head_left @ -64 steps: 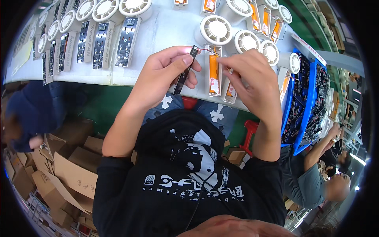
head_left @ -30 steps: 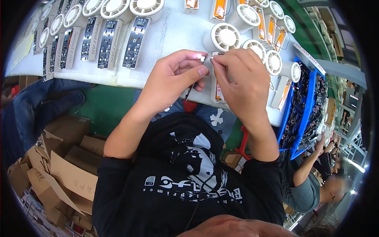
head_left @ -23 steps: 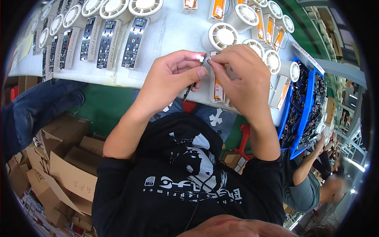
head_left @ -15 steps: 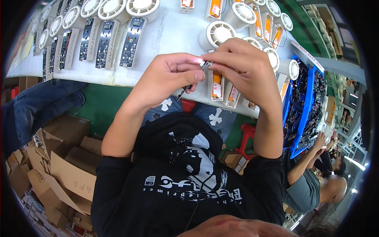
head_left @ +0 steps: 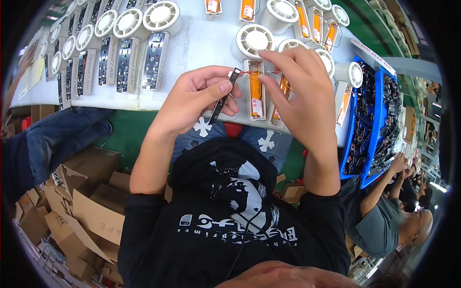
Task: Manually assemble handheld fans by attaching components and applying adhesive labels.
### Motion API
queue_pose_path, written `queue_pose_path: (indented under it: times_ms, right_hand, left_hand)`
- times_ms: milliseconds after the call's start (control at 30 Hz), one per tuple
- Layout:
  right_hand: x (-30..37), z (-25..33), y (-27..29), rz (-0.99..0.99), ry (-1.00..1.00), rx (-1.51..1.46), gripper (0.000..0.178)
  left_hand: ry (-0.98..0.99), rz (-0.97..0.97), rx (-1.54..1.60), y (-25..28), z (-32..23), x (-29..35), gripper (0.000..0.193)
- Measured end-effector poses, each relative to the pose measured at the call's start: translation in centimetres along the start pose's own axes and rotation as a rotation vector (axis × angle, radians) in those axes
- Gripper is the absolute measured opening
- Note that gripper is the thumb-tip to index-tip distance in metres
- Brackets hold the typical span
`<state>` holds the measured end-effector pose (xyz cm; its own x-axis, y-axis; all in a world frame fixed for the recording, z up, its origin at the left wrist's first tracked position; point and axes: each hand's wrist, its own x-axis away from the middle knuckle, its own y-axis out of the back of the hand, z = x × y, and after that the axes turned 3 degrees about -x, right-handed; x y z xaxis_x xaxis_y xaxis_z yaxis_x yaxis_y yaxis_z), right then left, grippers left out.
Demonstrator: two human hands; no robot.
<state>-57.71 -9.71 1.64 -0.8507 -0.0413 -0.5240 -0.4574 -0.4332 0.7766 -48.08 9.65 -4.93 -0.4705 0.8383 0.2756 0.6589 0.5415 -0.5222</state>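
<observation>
My left hand [head_left: 199, 96] pinches a narrow black circuit board [head_left: 219, 108] between thumb and fingers, tilted over the table's near edge. At the board's upper end sits a small white connector [head_left: 234, 73], from which thin red wires [head_left: 249, 72] run to a white handheld fan [head_left: 255, 42]. That fan lies with its handle toward me, and inside the open handle is an orange-wrapped battery [head_left: 256, 93]. My right hand [head_left: 305, 89] hovers just right of this handle, thumb and fingers apart, holding nothing. It partly covers neighbouring fans.
Rows of fans with boards fitted [head_left: 126, 65] lie at the left of the white table [head_left: 192, 43]. More open-handled fans [head_left: 314, 24] are at the back right. Blue bins [head_left: 367, 129] of circuit boards stand right, near another person [head_left: 379, 221]. Cardboard boxes [head_left: 96, 216] sit lower left.
My right hand has let go at the board's upper end and moved right, its fingers spreading. The board has turned more upright in my left hand, and a bright glow at its tip is gone.
</observation>
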Motion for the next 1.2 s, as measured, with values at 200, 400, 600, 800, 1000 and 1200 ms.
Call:
queue_pose_path:
  times_ms: [200,400,600,800,1000,1200]
  right_hand:
    - [1.7,5.4,1.5,0.201,-0.432,-0.099,0.034]
    - [1.3,6.5,2.7,0.290,-0.500,0.040,0.035]
    - [1.2,4.3,2.0,0.264,-0.306,0.316,0.020]
    - [0.8,3.0,3.0,0.409,-0.338,0.168,0.027]
    - [0.0,4.3,2.7,0.381,-0.272,0.095,0.028]
    - [-0.7,5.6,2.7,0.507,-0.271,0.253,0.030]
  left_hand:
    - [-0.200,-0.089,-0.147,-4.5,0.4,2.2,0.039]
    - [-0.316,0.002,-0.740,-4.1,-2.5,1.6,0.048]
    - [-0.829,-0.257,-1.259,-2.8,-1.6,-5.3,0.044]
    - [-0.775,-0.199,-1.196,-1.5,-1.8,-3.8,0.041]
    - [-0.718,-0.277,-1.208,-0.7,-1.8,-1.6,0.039]
    - [-0.820,-0.297,-1.216,0.3,-0.7,-2.5,0.039]
